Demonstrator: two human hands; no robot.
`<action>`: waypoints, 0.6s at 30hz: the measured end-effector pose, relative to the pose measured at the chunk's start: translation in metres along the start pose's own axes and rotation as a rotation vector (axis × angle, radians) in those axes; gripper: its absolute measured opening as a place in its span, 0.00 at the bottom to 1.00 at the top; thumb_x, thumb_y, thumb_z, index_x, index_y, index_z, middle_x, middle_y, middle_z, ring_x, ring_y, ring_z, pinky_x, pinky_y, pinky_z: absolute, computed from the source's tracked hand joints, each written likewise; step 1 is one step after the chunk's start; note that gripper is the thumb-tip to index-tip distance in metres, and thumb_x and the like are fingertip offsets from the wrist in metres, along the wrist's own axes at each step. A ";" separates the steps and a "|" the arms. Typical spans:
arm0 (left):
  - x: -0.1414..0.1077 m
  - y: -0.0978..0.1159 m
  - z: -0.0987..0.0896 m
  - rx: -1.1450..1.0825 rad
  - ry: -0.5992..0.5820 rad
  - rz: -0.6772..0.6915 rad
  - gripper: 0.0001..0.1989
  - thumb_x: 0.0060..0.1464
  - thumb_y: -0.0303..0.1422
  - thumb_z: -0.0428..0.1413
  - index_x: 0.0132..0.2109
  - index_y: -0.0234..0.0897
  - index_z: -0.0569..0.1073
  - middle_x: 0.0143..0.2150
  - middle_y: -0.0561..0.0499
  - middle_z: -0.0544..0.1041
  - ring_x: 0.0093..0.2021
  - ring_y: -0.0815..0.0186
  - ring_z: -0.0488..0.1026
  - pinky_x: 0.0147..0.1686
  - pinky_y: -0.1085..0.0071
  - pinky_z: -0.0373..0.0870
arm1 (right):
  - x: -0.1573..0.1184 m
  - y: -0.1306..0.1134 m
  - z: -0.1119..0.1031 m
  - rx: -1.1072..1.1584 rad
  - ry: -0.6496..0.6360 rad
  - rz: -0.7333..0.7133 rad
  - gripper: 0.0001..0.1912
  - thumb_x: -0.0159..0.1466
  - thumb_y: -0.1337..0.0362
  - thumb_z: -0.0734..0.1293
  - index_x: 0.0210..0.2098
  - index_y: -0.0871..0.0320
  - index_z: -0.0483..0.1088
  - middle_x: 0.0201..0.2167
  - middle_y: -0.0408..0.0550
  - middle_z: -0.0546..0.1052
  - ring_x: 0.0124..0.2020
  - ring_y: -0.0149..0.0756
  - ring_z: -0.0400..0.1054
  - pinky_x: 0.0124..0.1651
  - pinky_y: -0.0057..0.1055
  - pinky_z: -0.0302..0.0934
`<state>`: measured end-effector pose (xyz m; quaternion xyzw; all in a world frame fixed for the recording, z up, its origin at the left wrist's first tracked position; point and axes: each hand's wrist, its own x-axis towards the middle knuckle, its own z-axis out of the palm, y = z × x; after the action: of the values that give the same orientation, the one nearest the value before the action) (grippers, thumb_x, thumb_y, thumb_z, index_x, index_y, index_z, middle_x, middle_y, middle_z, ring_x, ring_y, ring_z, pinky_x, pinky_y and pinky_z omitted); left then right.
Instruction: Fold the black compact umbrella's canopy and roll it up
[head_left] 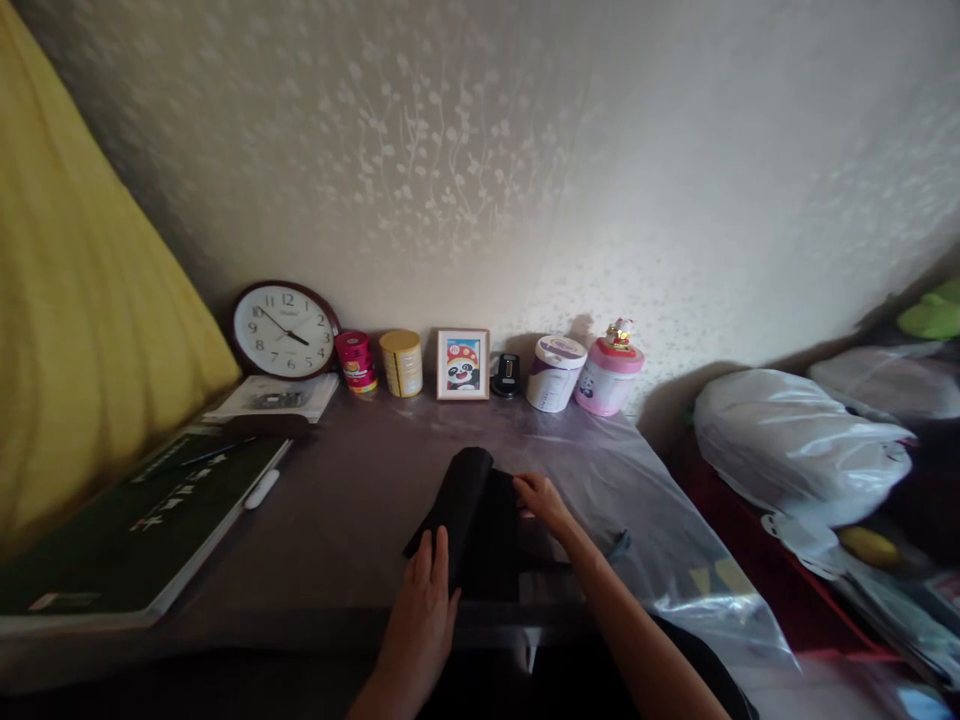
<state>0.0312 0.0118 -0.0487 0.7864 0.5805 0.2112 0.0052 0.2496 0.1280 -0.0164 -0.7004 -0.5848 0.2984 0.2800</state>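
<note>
A dark black piece, cloth-like and partly folded or rolled over itself, lies near the table's front edge; its black roll (463, 492) slants away from me, and a flatter black part (491, 550) extends to its right. My left hand (426, 590) rests on the near left side of the roll, fingers stretched out along it. With fingers pinched together, my right hand (540, 500) grips the far right edge of the black cloth. Beyond my right forearm a small grey-blue scrap or strap end (619, 546) shows; what it belongs to is hidden.
A plastic-covered table (360, 480) holds a green book (150, 520), a white marker-like object (262, 490) and a clock (286, 330). Along the wall stand a pink can (355, 362), a yellow can (402, 364), a picture frame (463, 366) and tubs (556, 374). White bags (795, 440) lie right.
</note>
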 end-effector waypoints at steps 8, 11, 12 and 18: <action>0.002 0.002 -0.004 0.008 -0.030 -0.024 0.30 0.57 0.27 0.43 0.64 0.27 0.42 0.60 0.31 0.58 0.57 0.53 0.62 0.49 0.60 0.66 | -0.015 -0.022 0.007 -0.049 0.028 -0.035 0.15 0.60 0.62 0.60 0.44 0.61 0.69 0.26 0.45 0.75 0.27 0.33 0.69 0.28 0.25 0.62; 0.002 0.003 -0.005 0.037 -0.031 -0.025 0.30 0.56 0.27 0.44 0.63 0.27 0.44 0.60 0.32 0.59 0.57 0.54 0.63 0.49 0.60 0.67 | -0.028 -0.033 0.003 -0.294 0.144 -0.123 0.16 0.62 0.64 0.59 0.47 0.60 0.68 0.35 0.51 0.76 0.39 0.39 0.70 0.41 0.30 0.61; 0.002 0.004 -0.005 0.057 -0.032 -0.021 0.29 0.56 0.26 0.44 0.63 0.26 0.46 0.60 0.31 0.59 0.56 0.54 0.63 0.49 0.61 0.67 | -0.033 -0.037 0.003 -0.366 0.191 -0.158 0.16 0.62 0.64 0.58 0.48 0.60 0.67 0.40 0.53 0.75 0.43 0.40 0.69 0.45 0.31 0.60; 0.004 0.016 -0.009 0.269 0.025 -0.012 0.27 0.51 0.20 0.47 0.60 0.26 0.57 0.58 0.33 0.64 0.53 0.55 0.67 0.48 0.62 0.68 | -0.045 -0.068 0.036 -0.415 0.123 -0.140 0.21 0.65 0.63 0.53 0.54 0.67 0.61 0.48 0.60 0.71 0.49 0.43 0.66 0.49 0.32 0.57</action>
<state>0.0438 0.0076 -0.0354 0.7740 0.6081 0.1410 -0.1063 0.1720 0.0963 0.0139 -0.7176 -0.6627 0.1083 0.1849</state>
